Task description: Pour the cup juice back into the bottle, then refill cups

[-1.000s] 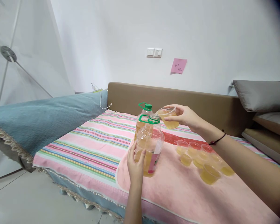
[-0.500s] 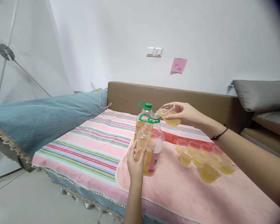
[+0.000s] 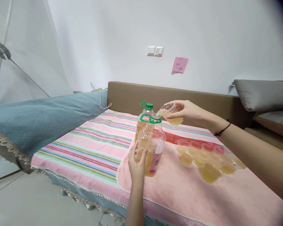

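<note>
My left hand (image 3: 137,160) is closed around the lower side of a clear plastic jug (image 3: 153,141), which stands upright with its mouth uncapped and a green handle ring at the neck. Yellow liquid fills its lower part. Up at the jug's mouth, my right hand (image 3: 185,110) grips a clear plastic cup (image 3: 172,116) of yellow liquid, tilted left with its rim at the opening. Behind stands a second jug (image 3: 141,121) with a green cap. Several more cups (image 3: 210,173) of yellow liquid are grouped on the pink mat, below my right forearm.
The pink mat (image 3: 174,194) lies on a striped bedspread (image 3: 85,150). A brown headboard (image 3: 132,92) runs along the wall behind. Blue fabric (image 3: 49,116) covers a raised edge on the left, and grey pillows (image 3: 261,94) are stacked at the right.
The cup in my right hand has tipped further towards the jug's mouth. My left hand keeps its hold on the jug, and the view has shifted slightly.
</note>
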`<state>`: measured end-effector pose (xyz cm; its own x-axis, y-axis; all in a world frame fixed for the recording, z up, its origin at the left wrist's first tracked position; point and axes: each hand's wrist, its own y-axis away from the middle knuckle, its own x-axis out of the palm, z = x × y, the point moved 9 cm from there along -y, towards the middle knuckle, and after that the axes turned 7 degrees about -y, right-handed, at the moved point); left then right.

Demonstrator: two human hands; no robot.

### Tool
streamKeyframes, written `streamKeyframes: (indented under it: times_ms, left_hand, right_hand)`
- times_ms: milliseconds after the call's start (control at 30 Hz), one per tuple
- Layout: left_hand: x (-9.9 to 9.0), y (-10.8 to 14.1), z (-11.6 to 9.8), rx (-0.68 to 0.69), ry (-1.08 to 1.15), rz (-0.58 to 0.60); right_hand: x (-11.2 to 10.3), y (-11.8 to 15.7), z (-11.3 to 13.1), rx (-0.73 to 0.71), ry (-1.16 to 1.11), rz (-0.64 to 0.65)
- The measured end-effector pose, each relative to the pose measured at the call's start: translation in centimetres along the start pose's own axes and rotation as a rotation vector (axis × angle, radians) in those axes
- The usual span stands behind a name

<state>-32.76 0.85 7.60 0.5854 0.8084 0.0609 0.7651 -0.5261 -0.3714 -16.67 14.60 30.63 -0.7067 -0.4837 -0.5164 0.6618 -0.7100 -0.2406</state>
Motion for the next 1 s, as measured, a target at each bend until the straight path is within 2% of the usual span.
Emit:
streamKeyframes:
  times_ms: [567, 767, 1000]
  left_hand:
    - [0.0, 0.0, 0.1, -0.001, 0.015, -0.005]
    - [-0.1, 0.0, 0.0, 0.001, 0.004, -0.009]
    - [-0.1, 0.0, 0.0, -0.010, -0.002, -0.017]
  right_hand:
    - [0.1, -0.9, 1.2, -0.076, 0.132, 0.141]
    - [-0.3, -2.2, 0.6, -0.067, 0.219, 0.166]
    - [-0.1, -2.2, 1.5, -0.049, 0.262, 0.185]
